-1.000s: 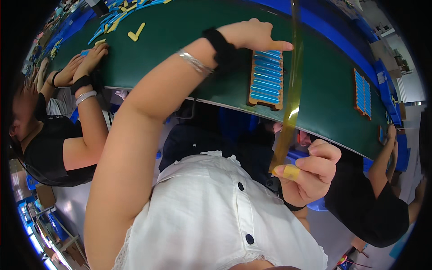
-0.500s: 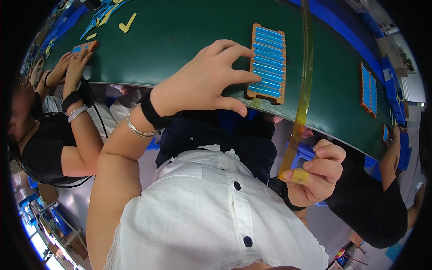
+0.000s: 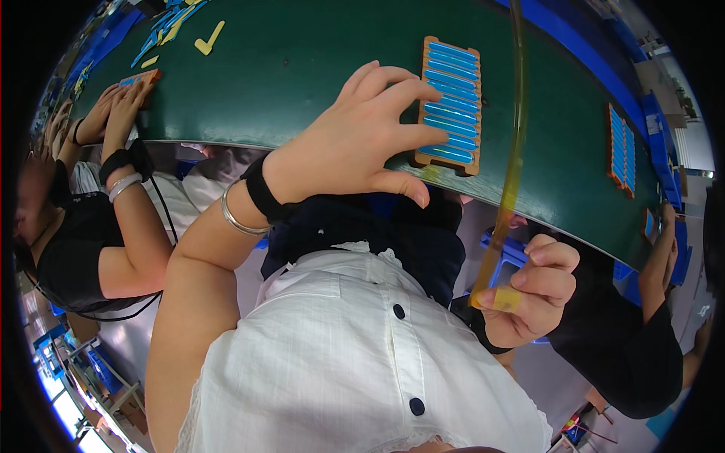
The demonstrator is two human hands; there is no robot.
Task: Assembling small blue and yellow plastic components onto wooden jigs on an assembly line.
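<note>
My left hand [image 3: 362, 140] has its fingers spread, with two fingertips over the left side of an orange-brown tray [image 3: 468, 167]. I cannot tell whether they touch it. Across the tray lies a row of several shiny blue strips [image 3: 453, 109]. Lower right, off the table edge, my right hand [image 3: 535, 294] is closed in a pinch on the lower end of a long translucent yellow strip [image 3: 516, 143]. This strip runs up past the tray's right side to the top of the view. A short yellow band [image 3: 506, 300] sits on a finger of that hand.
A green table [image 3: 302, 68] spans the view. Loose blue and yellow pieces [image 3: 168, 29] and a yellow tick-shaped piece [image 3: 210, 38] lie far left. Another tray [image 3: 621, 151] is at right. A co-worker's hands [image 3: 117, 109] handle a tray at left; another person's arm [image 3: 658, 245] is at right.
My left hand has moved slightly right, its fingertips farther over the tray. The right hand keeps its pinch on the yellow strip, almost unmoved.
</note>
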